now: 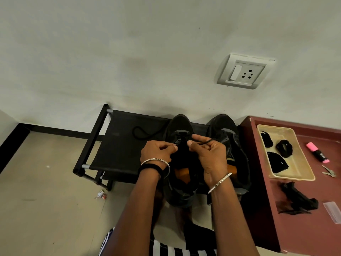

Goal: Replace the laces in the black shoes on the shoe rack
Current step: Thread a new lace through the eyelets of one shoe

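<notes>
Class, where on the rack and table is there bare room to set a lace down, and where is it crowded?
Free: black fabric shoe rack's left half, to the loose black lace; maroon table's near end, below the crumpled black bundle. Crowded: black shoes, left hand, right hand, beige tray.

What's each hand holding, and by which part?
Both pinch the black lace above the shoe: left hand at what looks like its tip, right hand on a stretch between thumb and fingers.

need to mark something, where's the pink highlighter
The highlighter lies far right in the head view, on the maroon table beside the beige tray, above the keys.
</notes>
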